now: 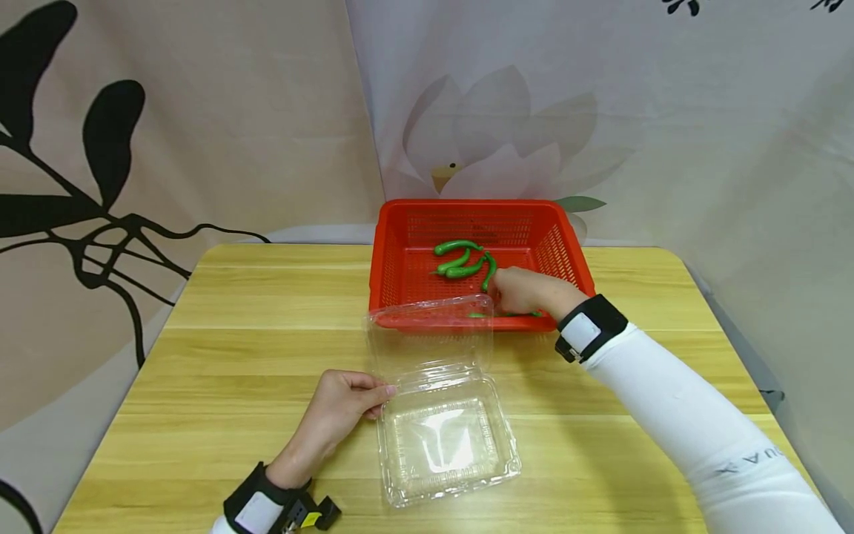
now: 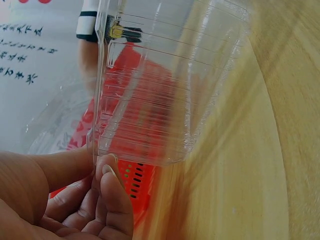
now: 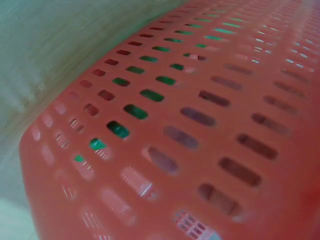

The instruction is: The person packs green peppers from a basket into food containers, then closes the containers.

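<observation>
My left hand pinches the left edge of a clear plastic clamshell box between thumb and fingers. In the left wrist view the thumb and fingertips grip its rim. The box stands unfolded, its lid leaning toward the red basket. Inside the basket, my right hand reaches down beside a green chili pepper; I cannot tell whether its fingers hold one. Several more green chili peppers lie left of this hand. In the right wrist view, the slotted basket wall hides the fingers, with green showing through the slots.
The wooden table carries the basket at its far side and the box nearer to me. A printed cloth hangs behind the table. The basket's front rim stands below my right wrist, and the lid overlaps this rim at left.
</observation>
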{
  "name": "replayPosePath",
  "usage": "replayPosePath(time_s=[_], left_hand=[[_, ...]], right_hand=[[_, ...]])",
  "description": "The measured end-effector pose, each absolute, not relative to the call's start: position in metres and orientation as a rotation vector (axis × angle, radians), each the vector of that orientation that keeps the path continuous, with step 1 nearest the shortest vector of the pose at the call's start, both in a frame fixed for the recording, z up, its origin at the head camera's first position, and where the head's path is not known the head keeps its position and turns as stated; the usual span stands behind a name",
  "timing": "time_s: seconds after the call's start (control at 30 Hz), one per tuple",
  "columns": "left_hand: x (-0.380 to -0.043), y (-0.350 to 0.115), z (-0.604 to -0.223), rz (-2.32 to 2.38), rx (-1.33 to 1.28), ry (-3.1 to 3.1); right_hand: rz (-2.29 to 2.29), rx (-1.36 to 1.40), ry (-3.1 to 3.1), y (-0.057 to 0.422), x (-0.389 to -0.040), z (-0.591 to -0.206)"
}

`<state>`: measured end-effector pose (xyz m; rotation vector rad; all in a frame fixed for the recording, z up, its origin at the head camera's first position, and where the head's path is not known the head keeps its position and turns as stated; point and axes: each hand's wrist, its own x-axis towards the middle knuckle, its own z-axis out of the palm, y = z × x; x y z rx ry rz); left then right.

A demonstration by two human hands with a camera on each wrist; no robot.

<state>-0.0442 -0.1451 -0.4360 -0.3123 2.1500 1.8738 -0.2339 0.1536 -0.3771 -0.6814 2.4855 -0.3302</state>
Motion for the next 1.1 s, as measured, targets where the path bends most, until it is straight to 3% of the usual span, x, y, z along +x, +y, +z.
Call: replayPosePath(time_s=[1.1], left_hand=[[-0.046, -0.145, -0.437, 1.859, -0.339, 2.166]], right_hand=[[-0.272, -0.718, 2.484, 0.160, -0.242, -0.387]])
